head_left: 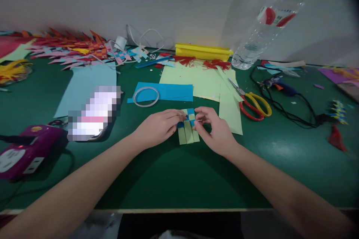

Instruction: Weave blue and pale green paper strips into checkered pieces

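A small piece of woven paper strips (188, 131), light green crossed with blue, lies on the green table in front of me. From the left, my left hand (162, 125) rests on its upper left part, fingers closed together over the blue and green squares. My right hand (213, 129) is at the right edge of the weave, thumb and forefinger pinching near the end of a blue strip. The fingers partly cover the woven squares. Loose green strip ends point toward me. Behind the hands lie blue paper (175, 91) and a roll of tape (146, 96).
Red and yellow scissors (255, 105) lie right, beside light green paper sheets (206, 82). A tilted plastic bottle (252, 46) leans at the wall. On the left are a blurred phone (94, 114) and a purple power socket (36, 149). Black cables (291, 114) run along the right.
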Demonstrator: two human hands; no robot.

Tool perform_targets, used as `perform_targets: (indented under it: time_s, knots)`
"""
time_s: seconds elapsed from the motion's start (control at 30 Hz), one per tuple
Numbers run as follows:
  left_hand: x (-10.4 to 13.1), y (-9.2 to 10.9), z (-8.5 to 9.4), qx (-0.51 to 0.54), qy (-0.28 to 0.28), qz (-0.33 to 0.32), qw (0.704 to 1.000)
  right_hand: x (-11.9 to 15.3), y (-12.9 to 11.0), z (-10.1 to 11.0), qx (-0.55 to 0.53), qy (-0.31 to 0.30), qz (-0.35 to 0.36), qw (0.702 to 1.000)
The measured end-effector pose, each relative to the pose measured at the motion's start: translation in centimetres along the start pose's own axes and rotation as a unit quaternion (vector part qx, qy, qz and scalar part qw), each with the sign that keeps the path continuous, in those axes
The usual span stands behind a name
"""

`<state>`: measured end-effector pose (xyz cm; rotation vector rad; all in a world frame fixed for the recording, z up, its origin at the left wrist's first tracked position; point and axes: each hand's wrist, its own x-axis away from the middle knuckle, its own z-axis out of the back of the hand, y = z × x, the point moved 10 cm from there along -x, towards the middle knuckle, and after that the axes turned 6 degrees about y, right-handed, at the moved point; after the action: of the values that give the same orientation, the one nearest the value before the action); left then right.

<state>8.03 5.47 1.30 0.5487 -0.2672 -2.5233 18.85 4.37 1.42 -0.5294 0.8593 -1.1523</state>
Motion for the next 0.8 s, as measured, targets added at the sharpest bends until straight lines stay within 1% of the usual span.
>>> perform_targets:
  time_s: [0.2, 0.4, 0.47, 0.53, 0.6, 0.8]
  knots:
    - [0.0, -0.2, -0.2, -0.008, -0.008, 0.002, 1.0, 0.0, 0.0, -0.2, 0.0, -0.015, 0.001, 1.0]
    - [0.0, -0.1, -0.1, -0.006, -0.003, 0.0, 1.0, 0.2, 0.8, -0.3, -0.064, -0.012, -0.044, 0.997]
    - [0.1, -0.2, -0.2, -0.011, -0.002, -0.001, 1.0, 0.1, 0.8, -0.2, -0.083, -0.007, -0.048, 0.995]
    - [0.1, -0.2, -0.2, -0.013, -0.001, -0.004, 1.0, 0.1, 0.7, 0.1, -0.07, 0.004, -0.036, 0.997]
    - [0.1, -0.1, -0.3, -0.012, 0.0, -0.008, 1.0, 0.0, 0.3, 0.3, -0.031, 0.012, -0.011, 0.999]
    - [0.0, -0.2, -0.3, -0.008, 0.0, -0.002, 1.0, 0.2, -1.3, 0.1, 0.065, -0.001, 0.076, 0.995]
